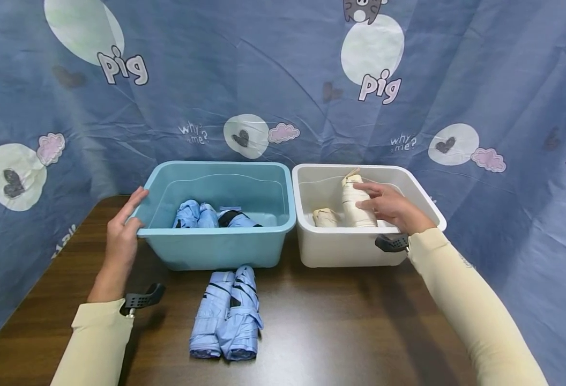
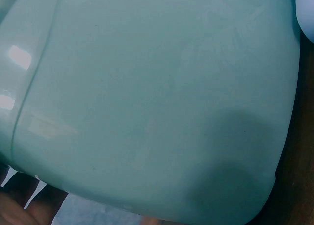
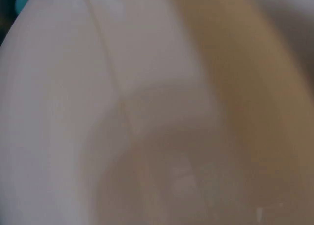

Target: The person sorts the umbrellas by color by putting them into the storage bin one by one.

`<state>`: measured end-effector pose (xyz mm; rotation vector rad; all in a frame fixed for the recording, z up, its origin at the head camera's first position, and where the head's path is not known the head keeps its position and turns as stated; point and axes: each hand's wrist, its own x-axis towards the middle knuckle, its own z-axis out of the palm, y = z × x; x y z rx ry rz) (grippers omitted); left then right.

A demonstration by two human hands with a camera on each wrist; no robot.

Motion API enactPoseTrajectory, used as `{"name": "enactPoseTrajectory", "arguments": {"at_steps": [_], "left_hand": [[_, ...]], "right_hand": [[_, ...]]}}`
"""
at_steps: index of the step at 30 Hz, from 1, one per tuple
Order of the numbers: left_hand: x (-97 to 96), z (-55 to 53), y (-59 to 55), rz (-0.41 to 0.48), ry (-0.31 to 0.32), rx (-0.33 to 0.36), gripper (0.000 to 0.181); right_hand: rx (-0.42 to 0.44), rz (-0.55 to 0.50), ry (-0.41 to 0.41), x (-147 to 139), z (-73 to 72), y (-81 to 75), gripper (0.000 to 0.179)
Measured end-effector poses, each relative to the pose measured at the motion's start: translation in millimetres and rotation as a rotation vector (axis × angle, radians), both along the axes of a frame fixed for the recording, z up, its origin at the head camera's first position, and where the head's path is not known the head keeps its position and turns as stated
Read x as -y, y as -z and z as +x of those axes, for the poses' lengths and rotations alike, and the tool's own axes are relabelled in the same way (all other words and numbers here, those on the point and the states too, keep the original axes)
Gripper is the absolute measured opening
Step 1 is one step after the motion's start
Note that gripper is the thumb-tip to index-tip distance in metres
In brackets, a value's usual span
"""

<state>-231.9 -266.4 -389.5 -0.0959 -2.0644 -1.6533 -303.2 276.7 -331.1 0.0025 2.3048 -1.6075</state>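
Observation:
At the left end of the light blue bin (image 1: 215, 249), my left hand (image 1: 123, 230) rests on the rim near the front corner, its fingers fairly straight. Several blue folded umbrellas (image 1: 208, 215) lie inside that bin. My right hand (image 1: 386, 206) reaches into the white bin (image 1: 350, 249) and holds a cream folded umbrella (image 1: 357, 206), with fingers and thumb at its upper part. This umbrella leans up toward the back wall, strap end at the top. A second cream umbrella (image 1: 325, 217) lies lower to its left, partly hidden by the front rim.
Two blue folded umbrellas (image 1: 225, 316) lie side by side on the brown wooden table (image 1: 341, 332), in front of the blue bin. The bins stand next to each other. Behind them hangs a blue printed curtain (image 1: 273, 69).

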Motion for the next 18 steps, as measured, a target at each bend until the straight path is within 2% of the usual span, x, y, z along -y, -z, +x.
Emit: {"name": "enactPoseTrajectory", "arguments": {"at_steps": [11,18], "left_hand": [[-2.3,1.9,-3.1,-0.002,-0.013,0.008,0.061],[-2.6,3.5,-5.1,-0.013,-0.017,0.041,0.060]], "right_hand": [[0.062,0.150,0.021,-0.9,-3.6,3.5,0.067],[0.053,0.201,0.010,-0.1,-0.9,3.9,0.062]]}}
